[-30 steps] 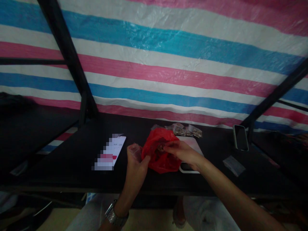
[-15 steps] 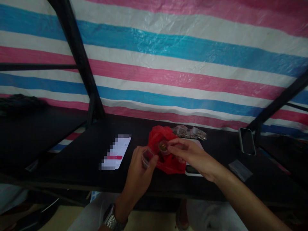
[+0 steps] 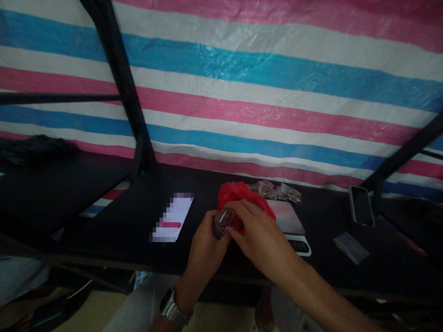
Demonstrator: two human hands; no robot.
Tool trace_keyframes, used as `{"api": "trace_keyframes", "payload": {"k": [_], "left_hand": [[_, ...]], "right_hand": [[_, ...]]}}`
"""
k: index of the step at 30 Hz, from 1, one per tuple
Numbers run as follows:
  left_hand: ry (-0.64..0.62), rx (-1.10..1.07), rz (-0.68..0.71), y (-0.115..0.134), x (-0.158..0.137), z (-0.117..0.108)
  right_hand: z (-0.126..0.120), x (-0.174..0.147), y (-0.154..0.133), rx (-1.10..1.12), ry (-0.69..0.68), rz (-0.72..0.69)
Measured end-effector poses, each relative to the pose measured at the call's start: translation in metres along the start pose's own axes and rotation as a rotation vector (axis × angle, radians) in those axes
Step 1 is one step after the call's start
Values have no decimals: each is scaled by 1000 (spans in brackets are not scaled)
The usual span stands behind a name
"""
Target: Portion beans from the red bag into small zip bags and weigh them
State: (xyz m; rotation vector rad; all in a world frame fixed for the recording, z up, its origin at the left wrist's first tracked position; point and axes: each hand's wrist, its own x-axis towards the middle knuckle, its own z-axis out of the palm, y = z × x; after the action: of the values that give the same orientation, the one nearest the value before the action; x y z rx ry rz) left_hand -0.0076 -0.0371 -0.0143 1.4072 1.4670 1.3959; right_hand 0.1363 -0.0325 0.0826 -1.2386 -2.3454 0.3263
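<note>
Black surface (image 3: 134, 226), striped sheet (image 3: 221, 110) behind. Left grip (image 3: 206, 249) curled round clear cup (image 3: 225, 216) by red bag (image 3: 232, 191); right grip (image 3: 265, 235) bent against cup, hold unclear. Light, steady pressure advisable.

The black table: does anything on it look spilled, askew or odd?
No spill or damage stands out. The crumpled red bag hides part of the white scale, which looks slightly untidy; whether the bag rests on it is unclear.
</note>
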Motion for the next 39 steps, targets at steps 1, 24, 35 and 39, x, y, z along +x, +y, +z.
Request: {"api": "trace_keyframes", "payload": {"k": [1,24,35,39], "left_hand": [[-8,-26,3,0,0,0],[423,-111,-68,18,-19,17],[364,-241,1,-1,-9,33],[367,-175,167,5,-4,13]], "right_hand": [[-1,0,0,-15,5,-16],[-12,7,56,-81,-61,170],[22,6,65,136,-193,390],[15,15,69,232,-102,425]]}}
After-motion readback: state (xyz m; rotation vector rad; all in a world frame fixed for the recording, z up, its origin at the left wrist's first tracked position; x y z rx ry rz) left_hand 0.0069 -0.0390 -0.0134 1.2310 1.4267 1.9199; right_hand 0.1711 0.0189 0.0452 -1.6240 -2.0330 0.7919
